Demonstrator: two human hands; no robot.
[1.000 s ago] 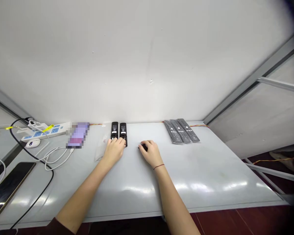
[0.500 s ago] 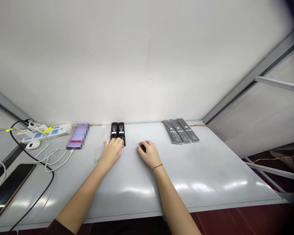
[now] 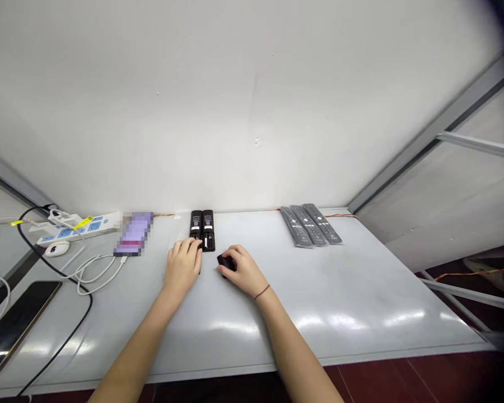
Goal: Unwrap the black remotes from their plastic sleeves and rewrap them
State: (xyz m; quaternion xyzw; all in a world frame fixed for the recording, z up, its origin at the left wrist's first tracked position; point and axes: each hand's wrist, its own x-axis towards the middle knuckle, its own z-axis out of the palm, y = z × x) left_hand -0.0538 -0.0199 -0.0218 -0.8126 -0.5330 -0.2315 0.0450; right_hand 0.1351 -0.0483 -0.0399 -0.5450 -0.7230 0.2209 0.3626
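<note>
A pale, scuffed wall (image 3: 218,101) filled the top of the frame. Grey metal framing (image 3: 403,160) slanted down the right side. Across the lower half stretched a glossy grey table (image 3: 382,280), white reflections (image 3: 344,322) glinting near its front edge; dark red floor tiles (image 3: 386,380) showed at lower right.

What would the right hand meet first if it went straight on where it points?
Probably the nearer unwrapped black remote, with the black piece in the right hand touching first; height is unclear.

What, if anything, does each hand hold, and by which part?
The right hand holds a black piece by its edges, thumb against fingers. The left hand overlaps the near end of the left remote; whether it grips anything cannot be told.
</note>
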